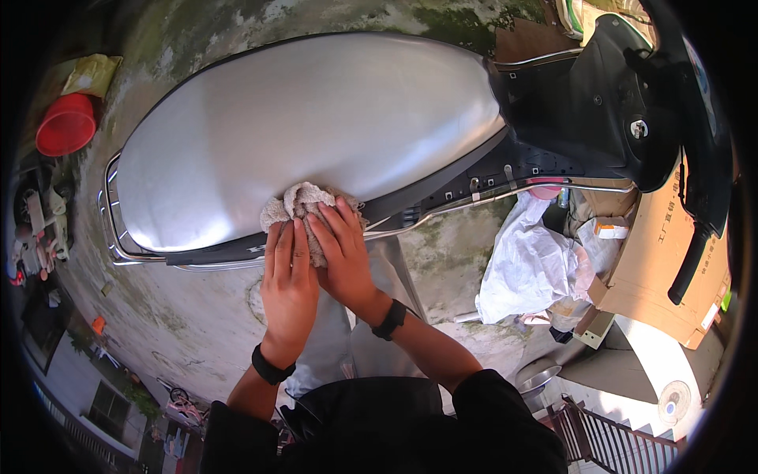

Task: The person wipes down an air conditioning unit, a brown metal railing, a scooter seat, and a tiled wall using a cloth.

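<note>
A beige terry cloth (302, 199) lies bunched against the near side edge of a silver scooter seat (308, 118). My left hand (289, 296) presses on it with fingers pointing away from me. Beside it, my right hand (346, 257) holds the cloth too, its fingers slanting up and left over the folds. The two hands touch or nearly touch at the thumbs. Part of the cloth is hidden under my fingers. Each wrist wears a black band. Below the seat runs a dark side panel (458, 183) with a chrome rail.
The scooter's handlebar grip (688, 265) juts out at the right. Under it are a white plastic sack (525, 265) and a large cardboard box (659, 253). A red bucket (66, 125) stands at the far left. Stained concrete (170, 316) surrounds the scooter.
</note>
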A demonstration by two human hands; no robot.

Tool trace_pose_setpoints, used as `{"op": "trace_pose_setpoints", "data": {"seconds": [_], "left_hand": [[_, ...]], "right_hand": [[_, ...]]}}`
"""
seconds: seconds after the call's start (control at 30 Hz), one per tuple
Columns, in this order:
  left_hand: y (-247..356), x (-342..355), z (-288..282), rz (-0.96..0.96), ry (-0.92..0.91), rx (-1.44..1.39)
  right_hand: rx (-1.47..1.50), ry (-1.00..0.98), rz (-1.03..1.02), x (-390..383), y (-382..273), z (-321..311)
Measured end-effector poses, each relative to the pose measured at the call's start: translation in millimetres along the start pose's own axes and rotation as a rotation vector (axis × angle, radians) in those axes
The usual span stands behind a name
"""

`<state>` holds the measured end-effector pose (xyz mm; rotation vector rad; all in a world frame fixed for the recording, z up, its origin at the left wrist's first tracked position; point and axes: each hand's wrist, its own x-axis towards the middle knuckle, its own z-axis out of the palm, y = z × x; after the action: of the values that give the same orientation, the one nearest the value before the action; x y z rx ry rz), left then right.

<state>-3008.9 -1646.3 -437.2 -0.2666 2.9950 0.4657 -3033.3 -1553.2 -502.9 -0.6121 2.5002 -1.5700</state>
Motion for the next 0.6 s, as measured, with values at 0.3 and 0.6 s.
{"op": "trace_pose_setpoints", "data": {"seconds": [0.3, 0.6], "left_hand": [[49, 46, 46, 0.132, 0.017, -0.208], [130, 106, 116, 0.406, 0.144, -0.229]], "right_hand": [[-0.242, 0.081, -0.11, 13, 68, -63], [-0.268, 0.343, 0.2, 16, 130, -114]]}}
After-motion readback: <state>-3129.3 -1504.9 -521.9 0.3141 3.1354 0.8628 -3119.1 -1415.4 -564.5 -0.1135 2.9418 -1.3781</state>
